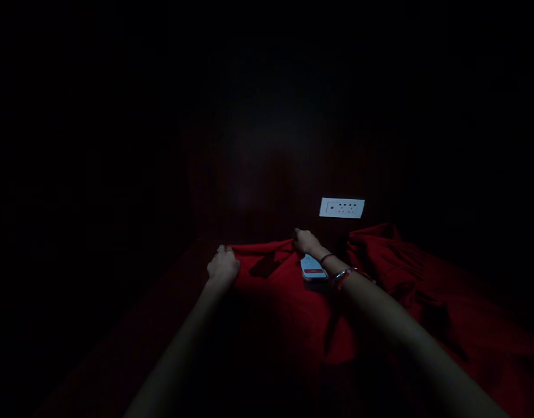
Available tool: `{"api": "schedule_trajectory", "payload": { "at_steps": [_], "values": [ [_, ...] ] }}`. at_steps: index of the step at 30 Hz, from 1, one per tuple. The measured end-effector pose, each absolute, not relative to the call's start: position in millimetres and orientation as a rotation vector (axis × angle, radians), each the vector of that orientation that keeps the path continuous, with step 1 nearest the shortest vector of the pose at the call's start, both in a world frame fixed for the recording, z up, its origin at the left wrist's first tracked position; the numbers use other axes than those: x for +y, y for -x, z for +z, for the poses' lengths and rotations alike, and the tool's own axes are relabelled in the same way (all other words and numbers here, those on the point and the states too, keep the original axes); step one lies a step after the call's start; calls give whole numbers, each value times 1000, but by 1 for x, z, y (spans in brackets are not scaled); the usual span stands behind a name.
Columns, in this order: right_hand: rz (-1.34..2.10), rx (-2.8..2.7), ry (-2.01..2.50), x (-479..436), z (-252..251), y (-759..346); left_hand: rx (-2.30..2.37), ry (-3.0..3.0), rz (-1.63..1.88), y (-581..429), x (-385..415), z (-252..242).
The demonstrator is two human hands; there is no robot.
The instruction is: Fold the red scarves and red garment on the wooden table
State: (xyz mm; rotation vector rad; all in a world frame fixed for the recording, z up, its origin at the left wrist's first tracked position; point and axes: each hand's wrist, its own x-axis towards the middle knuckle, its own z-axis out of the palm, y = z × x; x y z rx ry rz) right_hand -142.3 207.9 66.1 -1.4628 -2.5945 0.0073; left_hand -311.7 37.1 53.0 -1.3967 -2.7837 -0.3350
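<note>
A red cloth (284,296) is spread in front of me, its far edge raised and drawn taut between my hands. At the far left corner of that edge, my left hand (224,264) is closed on the fabric. The fingers of my right hand (306,240) are closed on the same edge farther right. Just below the right hand lies a phone (314,268) with a lit screen, partly covered by my hand and wrist; I cannot tell what it rests on. Bracelets (343,277) circle my right wrist.
A white socket panel (342,208) is set in the dark wall behind the cloth. On the right the red fabric (393,267) lies bunched in loose folds. Nearly everything else is too dark to make out.
</note>
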Motion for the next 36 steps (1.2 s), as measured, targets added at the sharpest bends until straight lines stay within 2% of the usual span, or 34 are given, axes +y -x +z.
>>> {"api": "schedule_trajectory", "payload": {
  "at_steps": [5,11,18,24,28,31,36],
  "values": [
    [-23,-2631,1387,201,62,160,-2656,1470,-407,310,39,48],
    [-29,-2443,1660,214,72,171,-2682,1367,-401,312,38,48],
    [-63,-2580,1565,209,60,176,-2679,1429,-437,314,45,35],
    [-52,-2697,1451,207,65,173,-2566,1558,-306,322,49,18],
    [51,-2783,1363,217,82,167,-2484,1679,-362,332,64,16],
    [154,-2845,1221,224,102,153,-2531,1823,-491,345,72,33],
    [712,-2998,895,220,141,114,-2508,1790,-810,367,50,94]
  ]
}}
